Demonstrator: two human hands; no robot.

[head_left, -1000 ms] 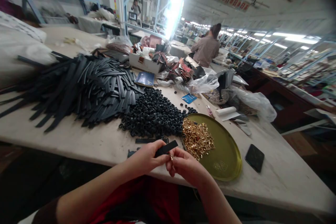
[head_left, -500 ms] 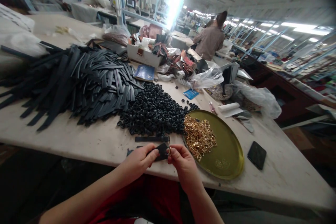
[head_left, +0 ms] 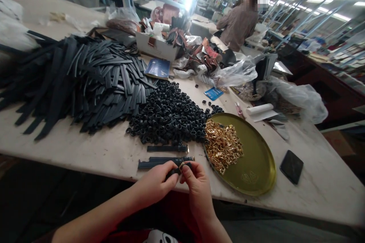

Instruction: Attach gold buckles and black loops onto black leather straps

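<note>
Gripping half-hidden strap, gold buckle indistinct

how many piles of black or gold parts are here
3: black straps at left, black loops in the middle, gold fittings on the tray. Clutter behind may hide more.

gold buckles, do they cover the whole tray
No, the gold buckles are heaped on the left side of the tray, and its surface shows on the right.

No wording is legible on the table: print on a blue booklet and a bright blue packet is too small, an olive-gold tray's embossed emblem unreadable.
</note>
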